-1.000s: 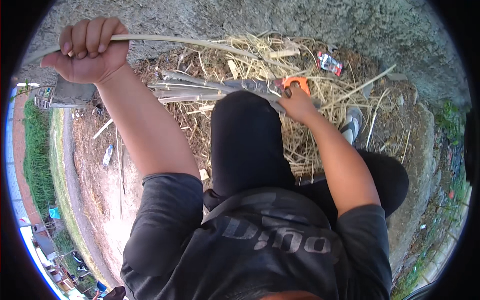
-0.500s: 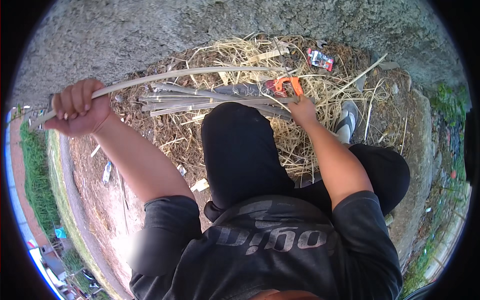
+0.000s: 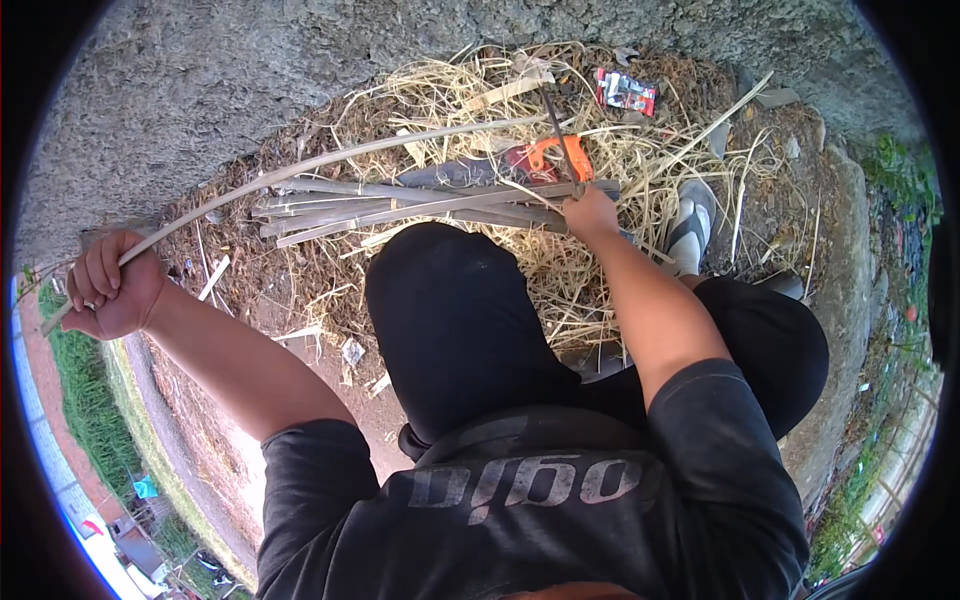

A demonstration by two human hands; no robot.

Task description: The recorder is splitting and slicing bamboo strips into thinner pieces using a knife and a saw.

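Observation:
My left hand (image 3: 115, 285) is closed round the near end of a long, pale bamboo-like strip (image 3: 300, 165), which bows up and across to the right. In my right hand (image 3: 592, 214) is a knife (image 3: 563, 135) with a long, thin dark blade pointing away from me. The strip's far end meets or passes close to the blade; I cannot tell whether they touch. Below the strip lies a saw (image 3: 450, 175) with an orange handle, on the ground beside a bundle of flat grey-brown strips (image 3: 400, 210).
Pale shavings (image 3: 590, 300) cover the ground around my bent knee (image 3: 450, 320) and sandalled foot (image 3: 692, 225). A rough grey wall (image 3: 400, 50) rises at the far side. Near it lies a red-and-white packet (image 3: 627, 93). A stone edge (image 3: 850, 250) runs along the right.
My left hand has moved left and nearer to me, drawing the strip with it. The knife blade now shows standing across the strip's far end. The whole view has shifted slightly.

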